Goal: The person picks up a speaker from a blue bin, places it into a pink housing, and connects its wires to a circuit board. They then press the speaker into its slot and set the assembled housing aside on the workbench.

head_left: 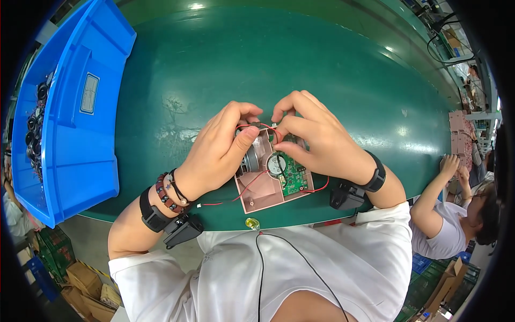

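Observation:
A pink plastic housing [262, 203] lies with its inner side up near the table's front edge. Inside it are a green circuit board [293, 180], a round silvery part [276, 165] and, at its left, a round metal speaker [249, 162], partly covered by my left hand. My left hand [224, 140] is closed at the housing's far left corner, with a red wire [266, 127] running between thumb and curled fingers. Over the board's far end, my right hand [316, 131] pinches that wire close to its end; the fingertips partly hide it. Another loose red wire with a small white plug [199, 205] reaches past the housing's left side.
A big blue bin [88, 145] holding many small dark round parts [36, 129] stands at the left. The green table [214, 59] stretches away from me. At the right a co-worker [448, 214] sits near stacked pink housings [457, 129]. Cartons [86, 279] stand low at the left.

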Available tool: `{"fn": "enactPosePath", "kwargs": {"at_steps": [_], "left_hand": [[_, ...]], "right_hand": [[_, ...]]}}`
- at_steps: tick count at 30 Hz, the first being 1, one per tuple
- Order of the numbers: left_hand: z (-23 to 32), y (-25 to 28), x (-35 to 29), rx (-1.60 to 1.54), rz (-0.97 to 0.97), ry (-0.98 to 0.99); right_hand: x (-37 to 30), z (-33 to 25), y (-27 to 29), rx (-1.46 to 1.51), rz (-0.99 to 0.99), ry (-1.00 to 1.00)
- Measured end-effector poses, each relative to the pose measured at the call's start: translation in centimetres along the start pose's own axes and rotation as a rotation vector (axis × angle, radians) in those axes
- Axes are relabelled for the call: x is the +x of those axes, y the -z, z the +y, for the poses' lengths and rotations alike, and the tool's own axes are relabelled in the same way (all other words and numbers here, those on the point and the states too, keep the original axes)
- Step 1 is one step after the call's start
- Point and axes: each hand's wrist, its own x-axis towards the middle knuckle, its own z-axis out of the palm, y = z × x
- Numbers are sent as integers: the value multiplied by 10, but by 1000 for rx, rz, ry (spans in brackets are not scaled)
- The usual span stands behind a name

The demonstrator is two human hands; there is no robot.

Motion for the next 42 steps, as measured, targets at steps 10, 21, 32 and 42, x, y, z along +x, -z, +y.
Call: {"fn": "enactPosePath", "kwargs": {"at_steps": [10,21,32,42], "left_hand": [[2,0,0,-5,-8,6],[1,0,1,-6,-31,-11],[1,0,-2,-17,-39,16],[-5,-1,1,-107,-23,0]], "right_hand": [[5,-6,-1,-266,27,96],[13,-11,-1,-462,-32,188],[15,-7,2,-219,-88,77],[14,-5,2,-330,-167,-67]]}}
